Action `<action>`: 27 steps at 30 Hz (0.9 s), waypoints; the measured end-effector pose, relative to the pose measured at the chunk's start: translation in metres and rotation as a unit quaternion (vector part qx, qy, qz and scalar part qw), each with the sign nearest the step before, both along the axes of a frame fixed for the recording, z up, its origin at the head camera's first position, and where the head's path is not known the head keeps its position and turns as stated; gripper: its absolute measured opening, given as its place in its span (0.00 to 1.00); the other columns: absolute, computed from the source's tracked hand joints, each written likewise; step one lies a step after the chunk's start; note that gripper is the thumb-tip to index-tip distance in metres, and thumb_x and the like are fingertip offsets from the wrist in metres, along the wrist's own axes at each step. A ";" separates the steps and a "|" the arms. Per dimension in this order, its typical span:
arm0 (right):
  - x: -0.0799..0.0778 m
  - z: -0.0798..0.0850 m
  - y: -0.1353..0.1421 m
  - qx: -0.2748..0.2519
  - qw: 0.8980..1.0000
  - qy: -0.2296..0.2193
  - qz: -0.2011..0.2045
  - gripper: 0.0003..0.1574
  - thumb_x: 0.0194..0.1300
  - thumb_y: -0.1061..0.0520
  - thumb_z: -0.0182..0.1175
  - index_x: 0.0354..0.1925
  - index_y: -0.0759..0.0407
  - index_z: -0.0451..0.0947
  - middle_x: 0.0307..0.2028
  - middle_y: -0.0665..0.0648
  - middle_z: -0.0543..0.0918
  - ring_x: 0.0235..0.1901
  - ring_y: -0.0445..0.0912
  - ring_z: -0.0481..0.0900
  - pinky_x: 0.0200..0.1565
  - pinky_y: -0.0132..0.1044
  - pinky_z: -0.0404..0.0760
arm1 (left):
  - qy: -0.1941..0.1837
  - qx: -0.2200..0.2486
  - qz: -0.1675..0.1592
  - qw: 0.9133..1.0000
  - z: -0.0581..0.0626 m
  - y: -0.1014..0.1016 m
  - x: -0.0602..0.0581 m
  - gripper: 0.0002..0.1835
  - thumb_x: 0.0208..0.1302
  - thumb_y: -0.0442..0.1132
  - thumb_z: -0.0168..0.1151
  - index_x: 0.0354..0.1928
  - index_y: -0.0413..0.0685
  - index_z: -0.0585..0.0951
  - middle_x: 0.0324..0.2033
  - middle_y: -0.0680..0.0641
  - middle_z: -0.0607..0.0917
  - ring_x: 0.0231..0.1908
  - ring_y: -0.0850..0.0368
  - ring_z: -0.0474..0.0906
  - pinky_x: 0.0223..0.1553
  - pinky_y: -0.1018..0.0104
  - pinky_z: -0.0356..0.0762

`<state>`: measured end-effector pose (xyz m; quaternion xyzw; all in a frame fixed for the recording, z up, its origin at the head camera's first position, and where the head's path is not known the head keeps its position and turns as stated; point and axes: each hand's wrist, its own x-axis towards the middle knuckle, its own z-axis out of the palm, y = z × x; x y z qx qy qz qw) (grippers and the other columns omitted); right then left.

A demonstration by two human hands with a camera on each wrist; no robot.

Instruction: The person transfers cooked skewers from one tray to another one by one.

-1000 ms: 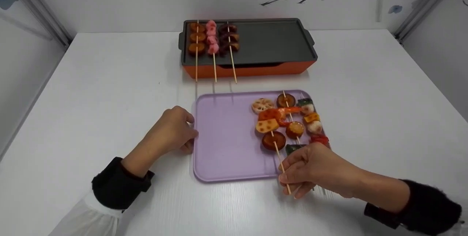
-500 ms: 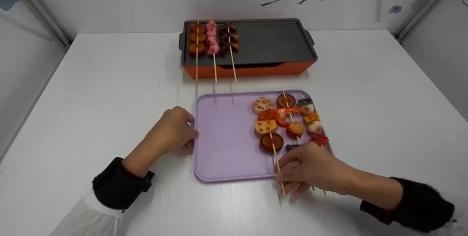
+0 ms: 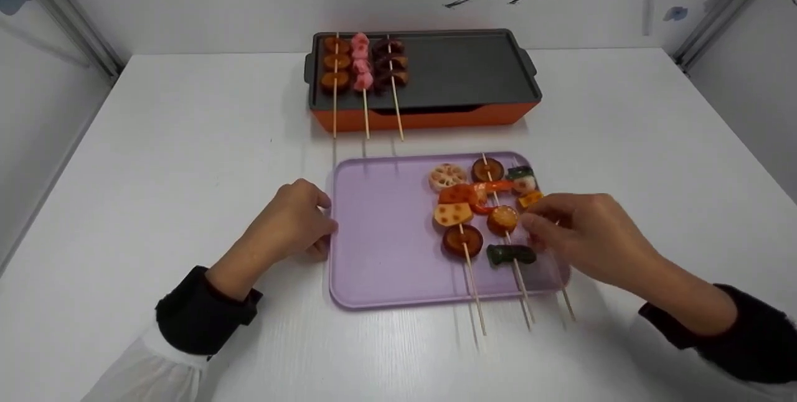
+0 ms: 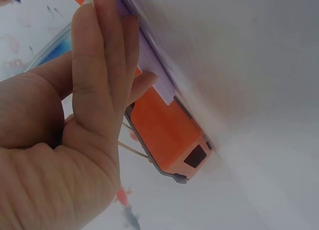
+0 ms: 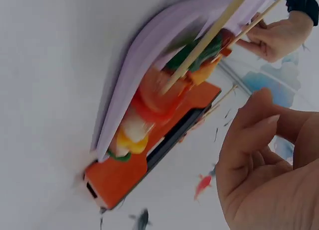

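Note:
A purple tray (image 3: 386,234) lies on the table with three toy food skewers on its right half. My left hand (image 3: 292,221) touches its left rim; in the left wrist view its fingers (image 4: 89,65) look straight against the rim. My right hand (image 3: 598,234) hovers over the rightmost skewer (image 3: 566,301), hiding part of its food. In the right wrist view that hand (image 5: 269,165) has loosely bent fingers, apart from the skewer, with nothing in them. The lotus-slice skewer (image 3: 453,215) and the middle skewer with a green piece (image 3: 510,255) lie to its left.
Behind the tray stands an orange toy grill (image 3: 436,117) with a dark top. Three skewers lie on its left side: round brown slices (image 3: 335,81), pink pieces (image 3: 362,67) and dark pieces (image 3: 398,77). White walls with fish pictures enclose the table (image 3: 187,140).
My right hand has let go of the lotus-slice skewer, after shifting it slightly left, and has moved up and right over the rightmost skewer. My left hand has stayed at the rim.

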<state>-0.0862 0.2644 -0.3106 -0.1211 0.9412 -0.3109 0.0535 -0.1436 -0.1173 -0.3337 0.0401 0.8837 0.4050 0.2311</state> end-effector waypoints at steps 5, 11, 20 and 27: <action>-0.016 -0.012 0.026 0.065 0.993 0.099 -0.028 0.10 0.73 0.57 0.67 0.43 0.64 0.90 0.29 0.54 0.87 0.23 0.45 0.72 0.23 0.36 0.70 | 0.004 -0.005 -0.004 1.000 0.000 -0.001 0.000 0.17 0.68 0.26 0.60 0.57 0.25 0.80 0.18 0.44 0.87 0.18 0.58 0.85 0.23 0.70 0.79; -0.027 -0.020 0.046 0.094 0.994 0.044 -0.036 0.11 0.72 0.58 0.66 0.41 0.67 0.89 0.32 0.57 0.88 0.25 0.47 0.75 0.25 0.39 0.74 | 0.017 -0.006 -0.011 1.000 -0.001 -0.001 0.000 0.03 0.66 0.25 0.59 0.36 0.33 0.82 0.16 0.44 0.86 0.18 0.58 0.84 0.21 0.72 0.74; -0.031 -0.022 0.050 0.110 0.993 -0.052 -0.012 0.13 0.72 0.56 0.66 0.41 0.66 0.89 0.27 0.52 0.86 0.26 0.47 0.76 0.27 0.40 0.77 | 0.013 -0.003 -0.006 1.000 -0.001 -0.002 0.000 0.18 0.67 0.25 0.60 0.57 0.25 0.80 0.18 0.44 0.87 0.20 0.57 0.86 0.25 0.71 0.78; -0.032 -0.022 0.051 0.103 0.988 -0.118 0.007 0.13 0.73 0.55 0.65 0.41 0.64 0.89 0.29 0.52 0.86 0.26 0.46 0.77 0.27 0.38 0.79 | 0.016 -0.004 -0.008 1.000 0.000 -0.001 0.000 0.20 0.67 0.25 0.62 0.59 0.23 0.79 0.20 0.43 0.88 0.20 0.57 0.86 0.25 0.70 0.80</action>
